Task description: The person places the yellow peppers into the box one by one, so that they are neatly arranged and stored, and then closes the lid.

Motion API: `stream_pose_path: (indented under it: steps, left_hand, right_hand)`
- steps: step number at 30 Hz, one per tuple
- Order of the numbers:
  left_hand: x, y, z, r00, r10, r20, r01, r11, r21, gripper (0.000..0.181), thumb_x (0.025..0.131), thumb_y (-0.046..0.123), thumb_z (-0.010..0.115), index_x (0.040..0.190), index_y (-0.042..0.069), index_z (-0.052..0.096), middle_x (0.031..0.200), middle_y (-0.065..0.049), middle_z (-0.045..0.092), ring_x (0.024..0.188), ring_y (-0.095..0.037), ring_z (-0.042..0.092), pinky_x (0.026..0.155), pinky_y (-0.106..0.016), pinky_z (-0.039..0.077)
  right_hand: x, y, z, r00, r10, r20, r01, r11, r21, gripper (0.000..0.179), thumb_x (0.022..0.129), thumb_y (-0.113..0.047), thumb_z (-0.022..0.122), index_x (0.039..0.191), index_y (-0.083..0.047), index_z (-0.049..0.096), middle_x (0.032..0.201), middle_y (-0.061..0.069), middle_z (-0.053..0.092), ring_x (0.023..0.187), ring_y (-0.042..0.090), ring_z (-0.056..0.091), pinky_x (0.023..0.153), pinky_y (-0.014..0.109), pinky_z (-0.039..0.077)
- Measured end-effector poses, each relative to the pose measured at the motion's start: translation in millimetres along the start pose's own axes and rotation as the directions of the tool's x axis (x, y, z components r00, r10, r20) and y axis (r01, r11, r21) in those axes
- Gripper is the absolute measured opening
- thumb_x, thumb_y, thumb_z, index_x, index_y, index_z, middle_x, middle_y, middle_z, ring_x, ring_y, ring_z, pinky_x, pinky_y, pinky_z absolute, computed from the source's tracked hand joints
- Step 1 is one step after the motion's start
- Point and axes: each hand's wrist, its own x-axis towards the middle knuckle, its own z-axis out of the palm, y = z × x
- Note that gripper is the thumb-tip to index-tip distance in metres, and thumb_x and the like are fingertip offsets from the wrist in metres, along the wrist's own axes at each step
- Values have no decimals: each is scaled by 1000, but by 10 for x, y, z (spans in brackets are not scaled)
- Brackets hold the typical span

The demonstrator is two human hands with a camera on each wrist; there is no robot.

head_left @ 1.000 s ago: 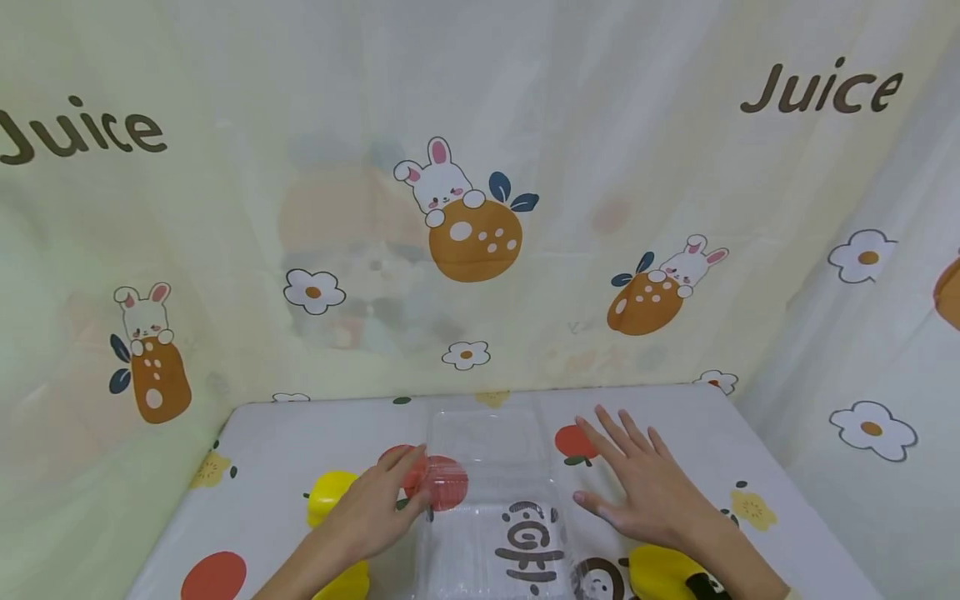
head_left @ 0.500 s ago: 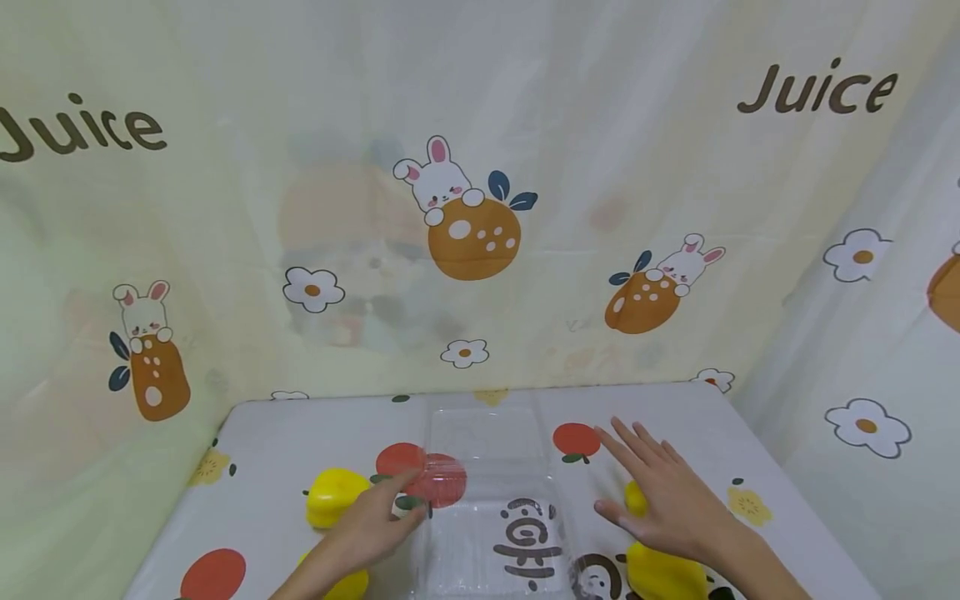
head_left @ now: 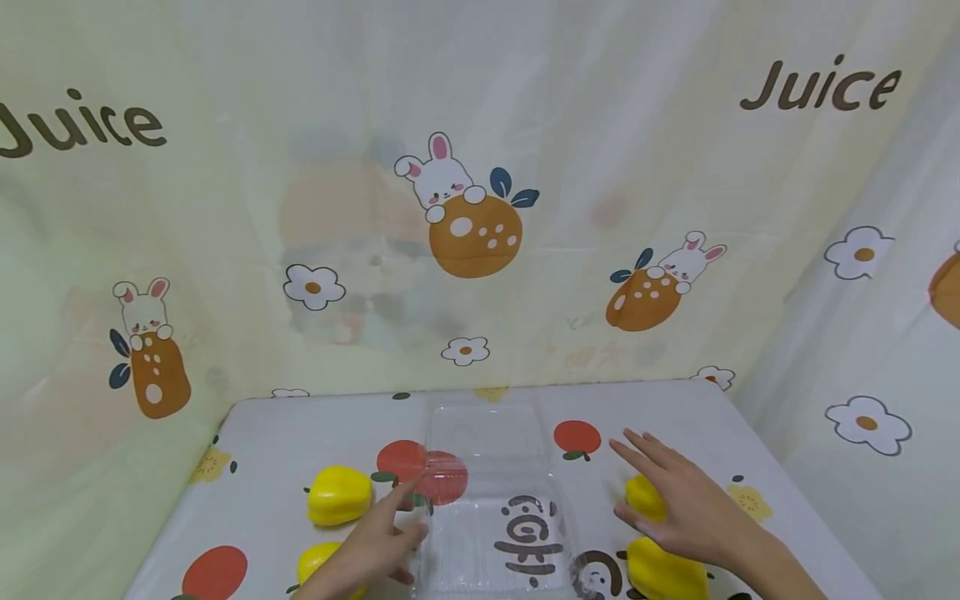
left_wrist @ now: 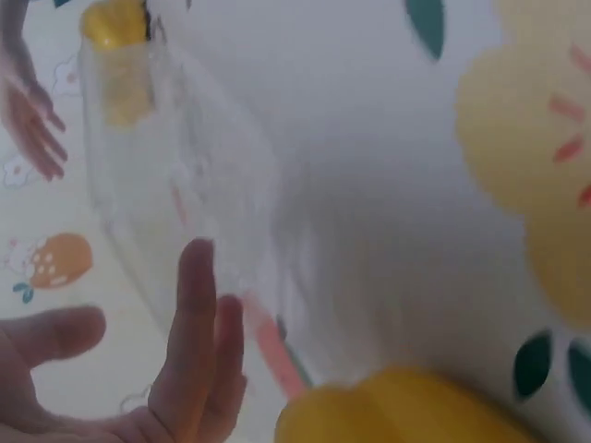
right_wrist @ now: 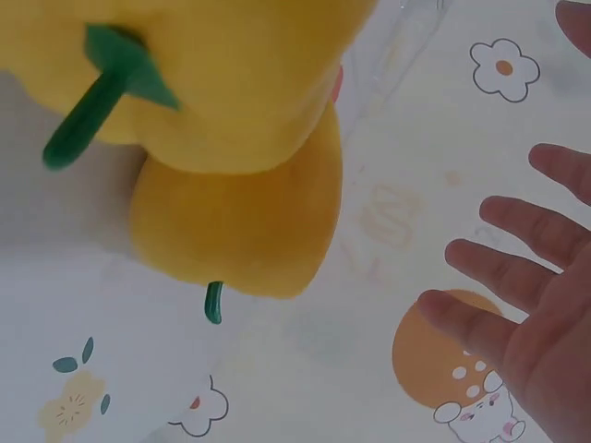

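Note:
A clear plastic clamshell box [head_left: 487,533] lies in the middle of the table, its lid [head_left: 483,433] folded back toward the curtain. My left hand [head_left: 378,542] hovers along the box's left side with loose fingers and nothing in them. Left of it sit two yellow bell peppers, a farther one [head_left: 339,495] and a nearer one [head_left: 318,560] partly behind my wrist. Over on the right, my right hand [head_left: 682,504] is spread above two more yellow bell peppers, the farther [head_left: 643,497] partly covered by it and the nearer [head_left: 663,571] below. Their green stems [right_wrist: 214,303] show in the right wrist view.
A white cloth [head_left: 270,450] printed with fruit covers the table. Printed curtains [head_left: 480,108] enclose the back and both sides, the rear one meeting the table's far edge.
My right hand has drifted right and nearer to me, baring the farther right pepper. My left hand has drawn back a little, uncovering more of the left peppers. The box stays put.

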Motion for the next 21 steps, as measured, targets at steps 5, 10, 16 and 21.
stream_pose_path:
  steps: [5,10,16,21]
  left_hand:
    - [12,-61,114,999,-13,-41,10,997,-82,77,103,14,65,168,10,24,146,-29,50,84,-21,63,63,-32,64]
    - [18,-149,160,997,-31,-69,21,990,-137,75,102,7,58,168,11,24,146,-28,50,91,-21,61,69,-35,65]
    - [4,-233,214,994,-81,-73,70,987,-143,74,102,9,58,168,12,26,143,-25,54,92,-22,58,72,-35,64]
    - [-7,-280,259,993,-91,-69,79,985,-151,73,103,10,55,169,14,24,137,-21,56,90,-21,58,70,-33,62]
  right_hand:
    - [-63,28,-5,1000,17,-9,-17,1000,0,77,87,-50,83,153,-20,57,159,12,55,142,44,55,105,69,53]
    - [-128,39,-40,998,58,6,-58,998,6,74,87,-50,83,150,-20,59,156,13,58,136,42,60,103,66,56]
    - [-207,103,-58,997,75,-5,-75,997,28,69,87,-51,83,144,-18,64,148,13,64,129,40,65,100,66,57]
    - [-272,155,-56,994,112,20,-113,992,60,64,87,-52,83,139,-17,68,141,10,68,122,36,68,93,63,61]
